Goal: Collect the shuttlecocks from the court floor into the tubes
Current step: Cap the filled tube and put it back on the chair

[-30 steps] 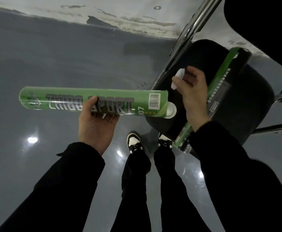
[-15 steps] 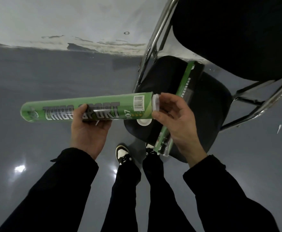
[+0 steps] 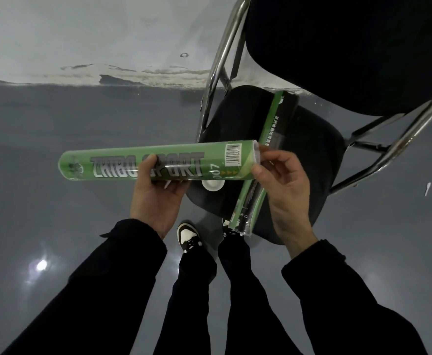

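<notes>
I hold a green "ZHIBO SPORT" shuttlecock tube (image 3: pixel 107 165) level in front of me. My left hand (image 3: pixel 156 198) grips it from below near its middle. My right hand (image 3: pixel 284 190) pinches the white cap (image 3: pixel 256 155) that sits on the tube's right end, thumb above and fingers below. A second green and black tube (image 3: pixel 271 139) lies lengthways on the black chair seat (image 3: pixel 317 149) under my hands. A loose white cap (image 3: pixel 211 186) rests on the seat just beneath the held tube. No shuttlecock is visible on the floor here.
The chair's black backrest (image 3: pixel 350 47) and chrome frame (image 3: pixel 220 62) fill the upper right. A small white scrap (image 3: pixel 428 188) lies on the grey floor to the right. My black and white shoes (image 3: pixel 188 237) stand by the seat's front edge. A pale wall runs behind.
My right hand carried the white cap from above the chair to the tube's right end and now has it seated there. The left hand kept its grip on the tube.
</notes>
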